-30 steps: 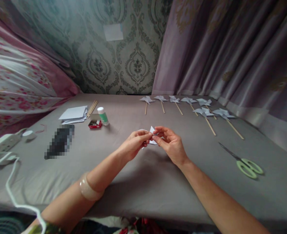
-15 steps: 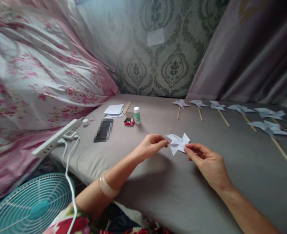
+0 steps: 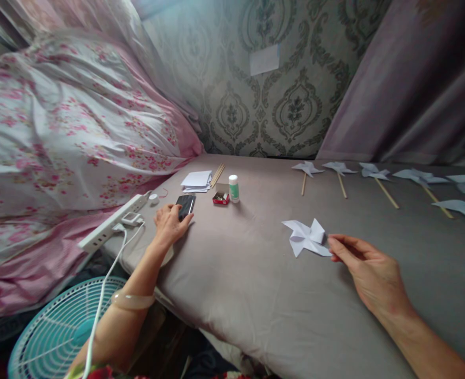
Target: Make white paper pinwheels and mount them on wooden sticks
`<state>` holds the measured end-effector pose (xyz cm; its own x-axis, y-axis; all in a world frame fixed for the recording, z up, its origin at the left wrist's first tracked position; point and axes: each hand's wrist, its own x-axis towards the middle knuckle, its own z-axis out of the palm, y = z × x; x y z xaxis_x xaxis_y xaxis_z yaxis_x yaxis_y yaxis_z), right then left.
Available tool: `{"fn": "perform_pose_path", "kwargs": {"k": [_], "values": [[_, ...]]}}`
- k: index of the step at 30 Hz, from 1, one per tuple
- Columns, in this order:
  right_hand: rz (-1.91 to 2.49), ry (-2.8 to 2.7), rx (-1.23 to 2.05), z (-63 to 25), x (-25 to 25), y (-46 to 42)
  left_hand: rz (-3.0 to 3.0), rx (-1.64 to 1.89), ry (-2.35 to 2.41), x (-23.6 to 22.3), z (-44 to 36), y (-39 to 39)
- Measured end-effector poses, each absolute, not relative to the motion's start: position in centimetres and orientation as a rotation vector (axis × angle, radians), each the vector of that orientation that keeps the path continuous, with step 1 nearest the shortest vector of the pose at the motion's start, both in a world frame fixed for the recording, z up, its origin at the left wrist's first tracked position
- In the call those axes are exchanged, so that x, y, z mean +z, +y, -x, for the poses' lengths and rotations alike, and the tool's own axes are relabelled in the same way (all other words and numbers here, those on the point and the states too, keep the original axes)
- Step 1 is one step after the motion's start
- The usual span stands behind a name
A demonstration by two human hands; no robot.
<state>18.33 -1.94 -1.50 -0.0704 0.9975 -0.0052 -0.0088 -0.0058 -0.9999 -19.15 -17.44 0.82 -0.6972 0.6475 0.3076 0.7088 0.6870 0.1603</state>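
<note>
A white folded paper pinwheel head [image 3: 307, 238] lies flat on the grey sheet [image 3: 256, 295]. My right hand [image 3: 368, 271] rests beside it, fingertips pinched on its right edge. My left hand [image 3: 171, 223] has reached out to the left and lies on a black phone [image 3: 185, 206] near the sheet's edge, fingers curled over it. A pale bangle sits on my left forearm.
Several finished paper pinwheels on wooden sticks [image 3: 340, 176] line the far right. A paper stack [image 3: 196, 181], loose sticks [image 3: 217, 174], a red box [image 3: 220, 198] and a glue bottle [image 3: 234, 188] stand behind the phone. A power strip [image 3: 114, 227], a fan [image 3: 58, 331] and floral bedding [image 3: 70, 126] are left.
My left hand let go of the paper pinwheel and moved left onto the phone. The pinwheel now lies on the sheet. The view has swung to the left.
</note>
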Motion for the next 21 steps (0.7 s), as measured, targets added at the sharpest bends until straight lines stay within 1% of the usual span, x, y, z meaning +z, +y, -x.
{"fn": "perform_pose_path", "kwargs": {"k": [14, 18, 21], "values": [[1.150, -1.241, 1.241, -18.6, -1.9, -1.5, 1.158, -0.252, -2.639, 0.2, 19.0, -17.7], [1.132, -1.203, 1.261, -18.7, -2.1, -1.3, 1.131, -0.362, -2.581, 1.0, 18.4, -17.4], [1.105, -1.157, 1.262, -18.7, -2.4, -1.0, 1.160, -0.546, -2.559, 1.9, 15.5, -16.1]]}}
